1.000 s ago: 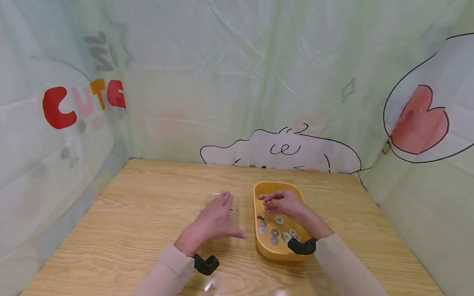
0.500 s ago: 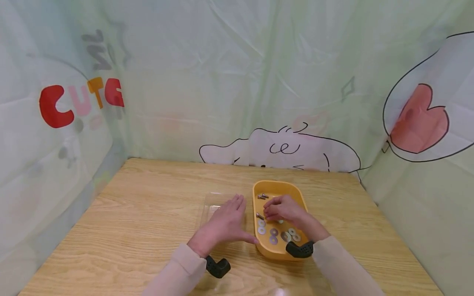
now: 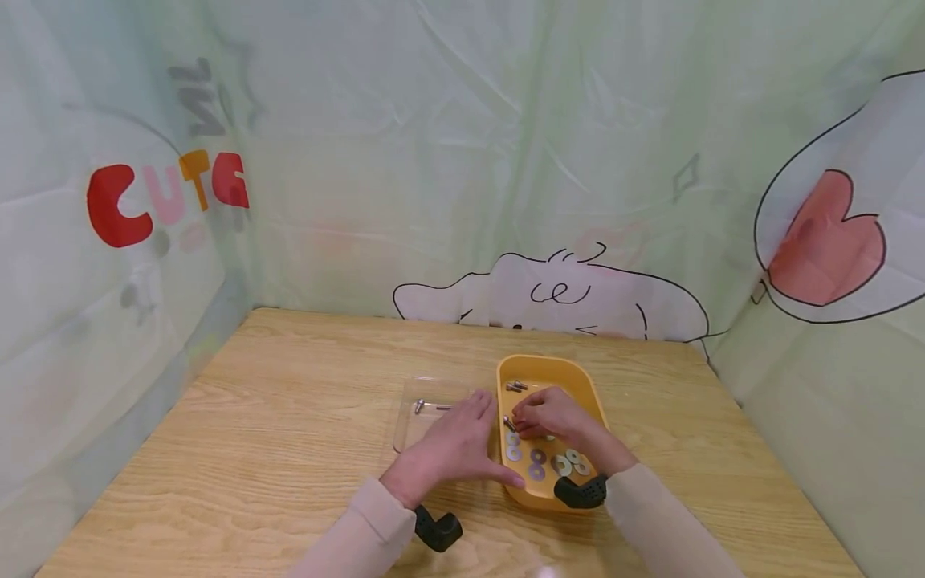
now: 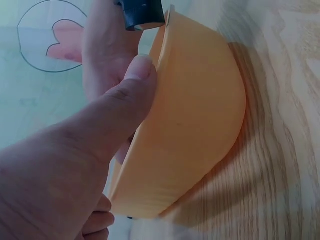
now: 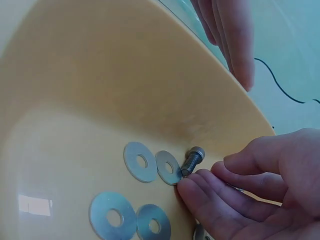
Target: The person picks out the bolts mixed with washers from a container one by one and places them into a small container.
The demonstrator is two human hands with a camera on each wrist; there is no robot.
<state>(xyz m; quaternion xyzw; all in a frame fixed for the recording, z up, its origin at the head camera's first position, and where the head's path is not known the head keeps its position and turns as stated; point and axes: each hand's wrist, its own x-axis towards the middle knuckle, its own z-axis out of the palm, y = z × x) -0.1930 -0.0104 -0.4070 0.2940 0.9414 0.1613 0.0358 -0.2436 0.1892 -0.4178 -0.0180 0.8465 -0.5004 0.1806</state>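
Note:
My left hand [image 3: 458,441] stands with straight fingers along the left side of a yellow tray [image 3: 594,393]. Its thumb [image 4: 137,82] lies at the tray rim in the left wrist view. My right hand [image 3: 556,417] reaches down into the tray, fingers bent. In the right wrist view, its fingertips [image 5: 192,192] are right at the threaded end of a socket-head bolt [image 5: 194,159]. Flat washers [image 5: 112,215] lie beside that bolt. Two more bolts [image 3: 516,386] rest at the tray's far left. The right palm is hidden.
A clear plastic box [image 3: 401,425] stands left of the tray, partly behind my left hand, with a bolt [image 3: 419,407] and another metal piece [image 3: 443,408] in it. The wooden table [image 3: 289,449] meets printed curtains [image 3: 347,201] at the back and sides.
My left hand has moved right, away from over the clear box, and its thumb has come to the tray. My right hand has shifted nearer to the lone bolt.

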